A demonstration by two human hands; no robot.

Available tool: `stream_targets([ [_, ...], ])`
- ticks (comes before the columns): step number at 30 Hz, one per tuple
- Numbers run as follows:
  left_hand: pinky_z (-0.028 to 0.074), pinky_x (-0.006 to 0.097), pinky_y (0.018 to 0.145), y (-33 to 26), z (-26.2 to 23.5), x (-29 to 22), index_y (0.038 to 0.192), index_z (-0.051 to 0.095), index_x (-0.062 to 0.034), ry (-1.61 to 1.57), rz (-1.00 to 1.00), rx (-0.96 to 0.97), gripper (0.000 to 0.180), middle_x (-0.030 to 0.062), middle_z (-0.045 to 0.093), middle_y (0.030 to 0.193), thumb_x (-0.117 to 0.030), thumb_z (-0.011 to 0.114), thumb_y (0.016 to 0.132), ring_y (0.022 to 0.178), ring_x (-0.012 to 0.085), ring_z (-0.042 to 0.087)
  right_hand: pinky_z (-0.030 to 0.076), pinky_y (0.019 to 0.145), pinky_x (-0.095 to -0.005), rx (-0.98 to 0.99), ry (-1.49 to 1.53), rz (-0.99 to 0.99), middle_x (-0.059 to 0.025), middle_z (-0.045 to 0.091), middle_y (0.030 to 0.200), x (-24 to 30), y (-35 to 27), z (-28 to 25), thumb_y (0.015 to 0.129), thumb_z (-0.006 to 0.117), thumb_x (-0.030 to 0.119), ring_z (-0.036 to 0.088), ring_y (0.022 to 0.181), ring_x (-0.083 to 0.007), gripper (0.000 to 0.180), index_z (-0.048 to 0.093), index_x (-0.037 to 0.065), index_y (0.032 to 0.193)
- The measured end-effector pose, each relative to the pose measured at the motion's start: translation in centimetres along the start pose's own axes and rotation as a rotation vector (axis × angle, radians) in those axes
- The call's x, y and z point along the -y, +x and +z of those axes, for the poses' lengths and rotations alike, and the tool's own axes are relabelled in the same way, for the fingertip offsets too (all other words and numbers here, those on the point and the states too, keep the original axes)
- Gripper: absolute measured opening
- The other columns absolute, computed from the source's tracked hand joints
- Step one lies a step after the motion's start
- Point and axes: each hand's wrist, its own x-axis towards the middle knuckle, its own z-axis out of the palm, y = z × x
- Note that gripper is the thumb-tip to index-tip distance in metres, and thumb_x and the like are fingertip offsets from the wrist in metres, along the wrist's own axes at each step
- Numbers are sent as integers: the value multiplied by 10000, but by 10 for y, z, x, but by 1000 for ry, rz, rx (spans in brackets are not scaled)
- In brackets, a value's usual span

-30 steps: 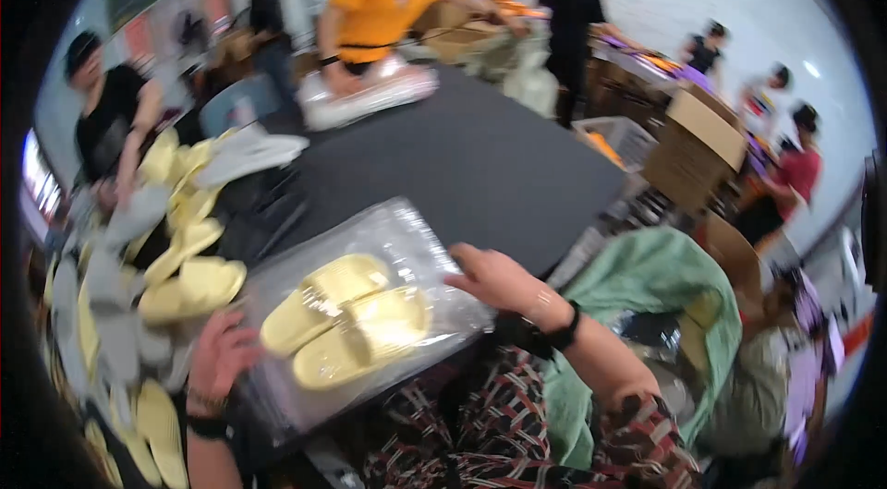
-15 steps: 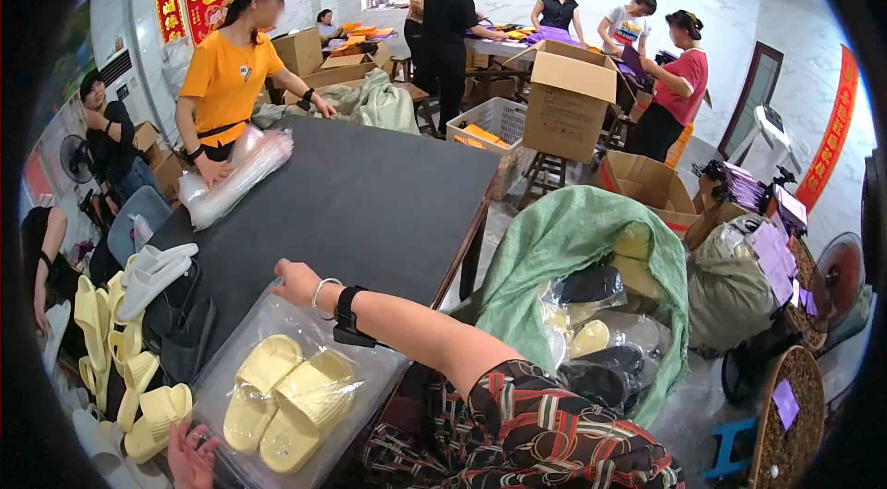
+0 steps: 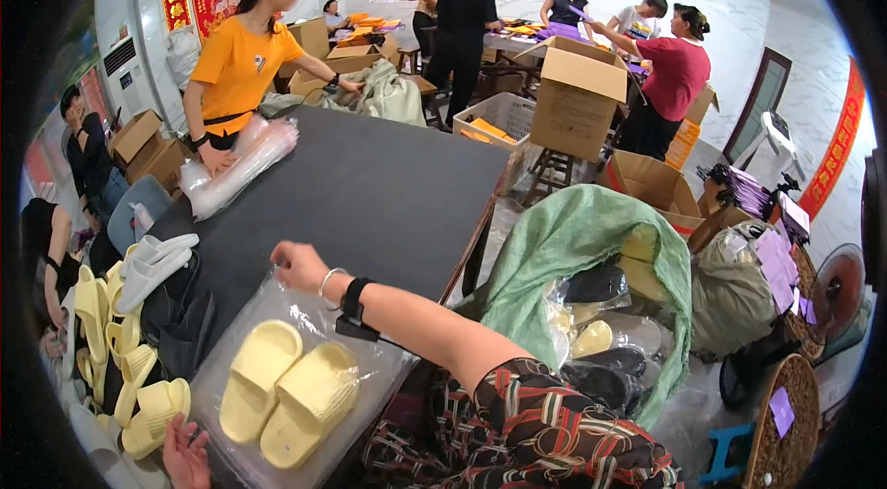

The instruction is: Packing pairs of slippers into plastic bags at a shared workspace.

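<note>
A pair of pale yellow slippers (image 3: 309,406) lies inside a clear plastic bag (image 3: 325,327) at the near edge of the dark table. My right hand (image 3: 300,267) has its fingers closed at the far edge of the bag, where the film bunches up under them. My left hand (image 3: 188,457) is at the near left of the bag, palm turned up, fingers apart and loosely curled, with nothing in them. Just beyond it rests a loose yellow slipper (image 3: 155,417).
More yellow slippers (image 3: 92,304), white slippers (image 3: 152,272) and black slippers (image 3: 189,332) pile along the left of the dark table (image 3: 388,184). Across it, a person in orange touches a stack of clear bags (image 3: 245,166). A green sack (image 3: 527,277) of bagged slippers stands at my right.
My right hand has shifted slightly up at the bag's far edge. The bagged slippers appear a little higher. Across the table, the person in orange reaches further toward a sack.
</note>
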Motion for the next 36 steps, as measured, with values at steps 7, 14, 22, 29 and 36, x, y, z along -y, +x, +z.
stream_targets([
  [7, 554, 349, 743, -15, 30, 3, 1356, 487, -88, -100, -5, 135, 496, 120, 679, 1050, -456, 400, 1035, 899, 285, 674, 555, 714, -320, -51, -63, 28, -110, 697, 898, 7, 12, -23, 825, 735, 123, 679, 770, -171, 311, 639, 22, 1104],
  [14, 537, 447, 856, -41, 33, 20, 1431, 364, -39, -187, -113, 220, 749, 253, 621, 1193, -640, 301, 989, 1040, 378, 646, 530, 874, -388, 81, -299, 11, -191, 607, 1204, 28, -16, -60, 867, 708, 181, 651, 981, -324, 401, 569, 10, 1202],
  [22, 556, 412, 825, -82, 20, 34, 1395, 382, -11, -3, -113, 283, 523, 245, 642, 1129, -377, 437, 1026, 984, 361, 675, 219, 1161, -517, 505, -479, -349, -234, 252, 1556, 66, -109, -79, 958, 524, 517, 203, 1454, -415, 758, 289, 37, 1496],
  [29, 553, 295, 653, -69, 12, 47, 1284, 493, -36, -3, -133, 198, 297, 168, 696, 972, -136, 499, 1004, 854, 278, 701, 110, 1192, -510, 738, -684, -94, -224, 102, 1611, 37, -152, -66, 969, 300, 666, 49, 1496, -398, 888, 104, 25, 1552],
  [36, 547, 271, 671, -69, 3, 38, 1343, 468, -42, -226, -130, 225, 390, 178, 692, 1026, -284, 407, 1043, 912, 292, 696, 132, 1189, -511, 531, -549, -187, -222, 158, 1600, 52, -122, -78, 1002, 275, 600, 94, 1502, -343, 824, 131, -10, 1537],
])
